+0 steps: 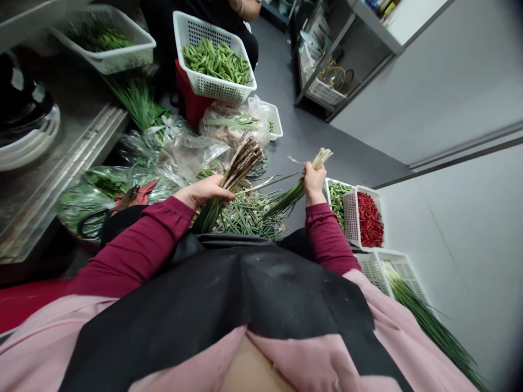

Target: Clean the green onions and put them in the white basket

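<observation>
My left hand [206,190] is closed around a thick bunch of garlic chives [244,162], whose brownish, dirty stem ends point up and away. Held in my right hand [314,179] is a smaller bunch of chives [322,158] with clean white ends at the top; its green leaves hang down to the left. A few thin strands stretch between the two bunches. Below both hands lies a heap of loose green and yellowed trimmings [249,215].
A white basket of green peppers [218,60] stands ahead, near another person [245,8]. Baskets of red chillies [370,218] and long chives [425,310] line the right wall. Plastic bags of greens [106,185] lie left, beside a metal shelf edge [81,174].
</observation>
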Motion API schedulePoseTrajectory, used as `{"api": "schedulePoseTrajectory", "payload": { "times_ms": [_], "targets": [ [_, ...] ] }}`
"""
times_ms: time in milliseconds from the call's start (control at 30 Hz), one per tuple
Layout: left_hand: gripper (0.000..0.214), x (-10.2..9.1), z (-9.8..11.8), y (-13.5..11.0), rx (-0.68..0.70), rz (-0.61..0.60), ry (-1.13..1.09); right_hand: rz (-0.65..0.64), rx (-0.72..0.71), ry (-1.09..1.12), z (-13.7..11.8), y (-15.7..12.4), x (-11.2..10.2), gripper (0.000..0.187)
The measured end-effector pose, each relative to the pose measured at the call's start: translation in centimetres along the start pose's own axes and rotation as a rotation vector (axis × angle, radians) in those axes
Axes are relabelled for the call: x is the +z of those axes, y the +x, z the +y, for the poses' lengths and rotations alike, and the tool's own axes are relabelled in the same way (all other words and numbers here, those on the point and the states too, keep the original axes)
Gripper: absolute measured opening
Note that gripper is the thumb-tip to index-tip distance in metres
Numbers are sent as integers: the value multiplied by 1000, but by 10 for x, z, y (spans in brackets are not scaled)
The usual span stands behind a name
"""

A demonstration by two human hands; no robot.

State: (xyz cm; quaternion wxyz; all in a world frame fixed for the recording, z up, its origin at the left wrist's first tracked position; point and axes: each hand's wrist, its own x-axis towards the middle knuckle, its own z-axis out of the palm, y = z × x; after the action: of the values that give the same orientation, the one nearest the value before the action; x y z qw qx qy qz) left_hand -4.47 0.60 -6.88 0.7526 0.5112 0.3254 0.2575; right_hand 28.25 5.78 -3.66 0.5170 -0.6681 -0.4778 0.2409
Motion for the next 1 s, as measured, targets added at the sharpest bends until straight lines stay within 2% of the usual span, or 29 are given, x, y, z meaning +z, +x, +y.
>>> {"api": "schedulePoseTrajectory", "payload": {
  "times_ms": [67, 133, 167, 200, 300, 333, 400, 500, 700, 833, 900, 1000],
  "targets": [
    [27, -2, 1, -1, 9, 15, 17, -166, 39, -96, 2, -4, -6, 17],
    [28, -3, 1, -1, 21, 54, 66, -416, 87, -236, 2, -22, -6, 22],
    [29, -4, 1, 0, 26, 73, 97, -488, 79, -296, 0, -33, -3, 25],
    [29, -4, 1, 0, 30, 86, 131, -500, 46, -332, -3, -46, 0, 29],
    [28, -5, 2, 3, 45, 90, 215, -409, -146, -279, -18, -77, 15, 30],
    [28, -4, 2, 4, 55, 86, 238, -440, -214, -250, -24, -84, 21, 27],
    [29, -4, 2, 5, 85, 77, 276, -588, -329, -254, -35, -92, 33, 21],
    [32, -3, 2, 7, 135, 69, 312, -736, -399, -354, -47, -96, 50, 21],
    [34, -2, 1, 7, 190, 69, 311, -747, -383, -423, -47, -99, 63, 16],
    [34, -1, 2, 7, 203, 83, 305, -712, -505, -458, -35, -103, 66, 11],
    [33, 0, 3, 7, 208, 83, 310, -641, -569, -480, -28, -101, 64, 13],
    [29, -1, 6, 4, 220, 78, 316, -421, -586, -490, -17, -85, 50, 24]
  ]
}}
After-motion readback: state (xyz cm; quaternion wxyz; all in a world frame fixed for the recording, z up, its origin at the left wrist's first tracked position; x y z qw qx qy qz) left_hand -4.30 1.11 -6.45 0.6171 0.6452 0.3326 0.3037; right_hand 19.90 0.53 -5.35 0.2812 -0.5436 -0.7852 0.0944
